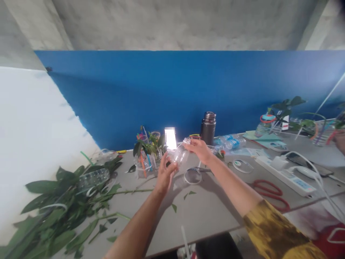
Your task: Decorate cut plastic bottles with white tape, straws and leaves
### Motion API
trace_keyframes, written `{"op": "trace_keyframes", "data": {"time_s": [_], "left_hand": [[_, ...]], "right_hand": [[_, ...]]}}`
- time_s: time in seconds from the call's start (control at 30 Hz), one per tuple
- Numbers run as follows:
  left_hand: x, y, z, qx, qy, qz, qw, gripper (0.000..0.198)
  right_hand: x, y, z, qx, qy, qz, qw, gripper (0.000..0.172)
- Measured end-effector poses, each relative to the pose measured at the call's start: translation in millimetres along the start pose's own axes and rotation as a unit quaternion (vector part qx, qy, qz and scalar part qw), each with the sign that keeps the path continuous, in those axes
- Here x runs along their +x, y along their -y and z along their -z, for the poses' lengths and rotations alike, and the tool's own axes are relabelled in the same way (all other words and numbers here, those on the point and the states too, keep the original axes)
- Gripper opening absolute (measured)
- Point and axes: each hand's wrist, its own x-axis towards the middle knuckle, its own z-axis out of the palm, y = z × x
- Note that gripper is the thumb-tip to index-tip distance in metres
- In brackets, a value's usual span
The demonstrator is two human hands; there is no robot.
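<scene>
Above the middle of the grey table, a clear plastic bottle piece (180,154) is held tilted between both hands. My left hand (165,174) grips its lower left end, fingers wrapped round it. At the narrow upper end, my right hand (199,149) pinches the neck. Just below lies a clear round ring-like piece (193,176) on the table. Behind my left hand stands a cut plastic container with straws and leaves (144,162). A bright phone-like screen (170,139) shows behind the bottle piece.
Leafy branches (59,201) cover the table's left side. A dark thermos (208,128) stands at the back by labelled bottles (233,142). At right are red-handled scissors (269,192), a white power strip (285,176) with cables, and a person's hand (339,142) at the edge.
</scene>
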Motion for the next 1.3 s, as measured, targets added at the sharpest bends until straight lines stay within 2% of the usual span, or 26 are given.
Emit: {"op": "trace_keyframes", "data": {"time_s": [0.17,0.27,0.4,0.63,0.77,0.97,1.03,1.2,1.3], "left_hand": [[-1,1,1.5,-0.081,0.080,0.051,0.992,0.068],[1,5,3.6,-0.080,0.085,0.069,0.991,0.064],[2,6,6.7,-0.088,0.090,0.082,0.989,0.072],[-3,-2,13.2,-0.131,0.159,0.182,0.961,0.061],[-4,4,13.3,-0.088,0.146,0.181,0.968,0.054],[-3,16,9.7,-0.071,0.083,0.115,0.987,0.065],[-5,15,9.3,-0.094,0.091,0.120,0.984,0.066],[-11,8,5.6,-0.098,0.147,0.193,0.965,0.062],[-12,11,2.0,-0.074,0.134,0.160,0.975,0.062]], "right_hand": [[6,-4,9,0.043,0.068,-0.044,0.996,0.051],[7,-9,10,0.051,0.092,-0.062,0.993,0.050],[8,-14,12,0.066,0.093,-0.067,0.991,0.047],[6,-20,24,0.134,0.143,-0.078,0.977,0.052],[1,-30,28,0.158,0.132,-0.096,0.974,0.053],[-2,-41,21,0.165,0.071,-0.094,0.979,0.054],[-3,-41,20,0.185,0.061,-0.096,0.976,0.055],[-6,-42,22,0.212,0.077,-0.096,0.970,0.055],[-8,-45,19,0.210,0.091,-0.092,0.969,0.055]]}}
